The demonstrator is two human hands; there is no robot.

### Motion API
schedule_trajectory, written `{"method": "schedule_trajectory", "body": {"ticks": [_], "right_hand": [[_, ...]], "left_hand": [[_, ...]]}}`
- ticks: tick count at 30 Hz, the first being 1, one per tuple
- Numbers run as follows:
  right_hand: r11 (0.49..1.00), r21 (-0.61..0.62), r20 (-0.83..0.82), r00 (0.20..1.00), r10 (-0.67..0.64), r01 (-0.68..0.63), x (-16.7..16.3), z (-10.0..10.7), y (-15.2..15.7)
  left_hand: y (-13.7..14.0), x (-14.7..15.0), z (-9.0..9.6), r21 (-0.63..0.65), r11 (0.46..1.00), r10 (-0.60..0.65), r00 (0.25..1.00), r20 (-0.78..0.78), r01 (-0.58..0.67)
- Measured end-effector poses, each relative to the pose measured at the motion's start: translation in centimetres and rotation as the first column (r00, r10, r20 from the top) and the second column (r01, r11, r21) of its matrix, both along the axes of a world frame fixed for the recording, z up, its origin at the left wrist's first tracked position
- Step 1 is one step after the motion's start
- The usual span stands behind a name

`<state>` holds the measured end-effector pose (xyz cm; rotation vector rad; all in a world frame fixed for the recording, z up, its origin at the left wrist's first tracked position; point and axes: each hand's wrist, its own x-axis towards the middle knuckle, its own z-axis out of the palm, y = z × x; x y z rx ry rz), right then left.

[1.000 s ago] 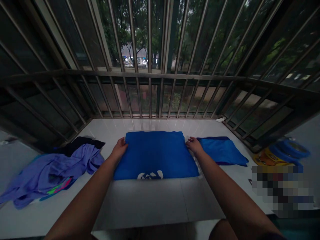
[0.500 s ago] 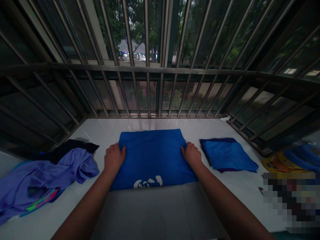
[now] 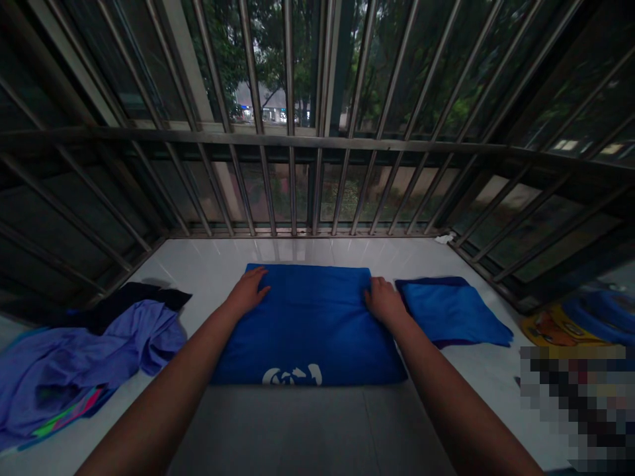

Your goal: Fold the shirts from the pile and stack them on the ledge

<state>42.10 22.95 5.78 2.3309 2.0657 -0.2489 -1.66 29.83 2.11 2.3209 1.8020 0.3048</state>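
Observation:
A blue T-shirt [image 3: 307,317], folded into a wide rectangle with part of a white print along its near edge, lies on the pale tiled surface. On its far left corner rests my left hand [image 3: 247,292], fingers stretched out over the cloth and thumb apart. My right hand [image 3: 385,301] is at the shirt's right edge near the far corner, fingers curled and thumb on the fabric. To the right of that hand sits a small stack of folded blue and dark purple clothes [image 3: 454,311].
Crumpled purple [image 3: 119,344] and black clothing [image 3: 129,301] lies at left. Metal window bars [image 3: 292,185] rise along the back of the white tiled ledge [image 3: 307,251]. A yellow and blue item [image 3: 565,324] stands at right, beside a pixelated patch.
My left hand has moved inward and away from me, its fingers now spread over the far left corner. The shirt's near edge lies straighter and wider. My right hand has shifted only slightly.

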Motion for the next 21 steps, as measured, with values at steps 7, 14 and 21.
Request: {"method": "schedule_trajectory", "body": {"ticks": [7,14,21], "right_hand": [[0.96,-0.096,-0.083,0.964,0.254,-0.262,-1.5,-0.5,5.9],[0.897,-0.14,-0.087,0.908,0.41,-0.419,-1.2,0.5,6.7],[0.864,0.081,0.027,0.868,0.496,-0.496,-2.5,6.8,7.2]], "left_hand": [[5.7,2.8,1.2,-0.265,0.947,-0.216,0.971,-0.105,0.182],[4.7,3.3,3.0,-0.322,0.887,-0.387,0.913,-0.13,0.331],[3.9,2.4,9.2,-0.096,0.942,-0.333,0.93,-0.152,0.322]]}}
